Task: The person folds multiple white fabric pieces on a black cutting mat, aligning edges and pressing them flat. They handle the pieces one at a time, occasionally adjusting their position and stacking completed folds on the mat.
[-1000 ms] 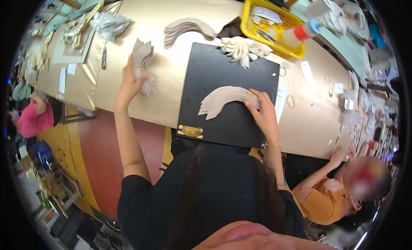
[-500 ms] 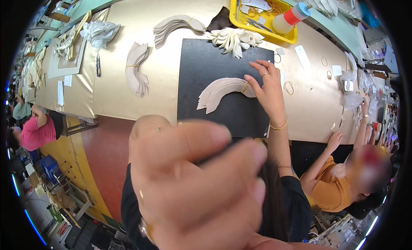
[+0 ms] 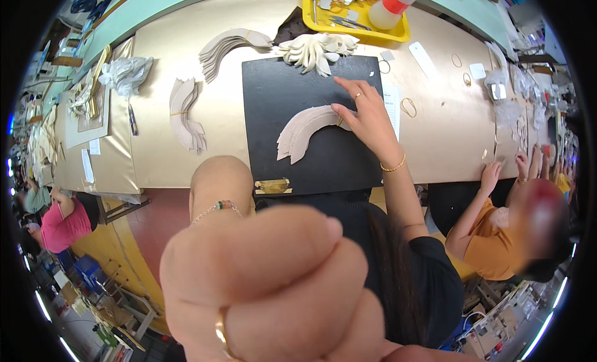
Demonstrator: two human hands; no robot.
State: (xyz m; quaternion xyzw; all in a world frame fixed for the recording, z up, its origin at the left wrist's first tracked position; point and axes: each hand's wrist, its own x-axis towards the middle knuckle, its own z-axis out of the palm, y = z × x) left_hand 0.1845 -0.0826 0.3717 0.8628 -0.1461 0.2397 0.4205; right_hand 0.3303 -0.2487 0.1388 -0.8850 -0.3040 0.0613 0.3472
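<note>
Up comes my left hand (image 3: 273, 287), closer to the camera than half a second ago, and now it fills the lower middle of the view, fingers curled into a loose fist with nothing visible inside it. My right hand (image 3: 367, 116) has barely shifted: it lies flat with fingers spread, pressing down on the right end of the fanned stack of pale curved pieces (image 3: 308, 130), gripping nothing. That stack rests on the black mat (image 3: 292, 82), roughly at its centre, on the tan workbench (image 3: 448, 132). Left of the mat, a second banded bundle of curved pieces (image 3: 185, 113) sits apart. Past the mat's far edge, a cream bunch of cut shapes (image 3: 316, 50) touches the rim, just before the yellow tray (image 3: 398, 33).
</note>
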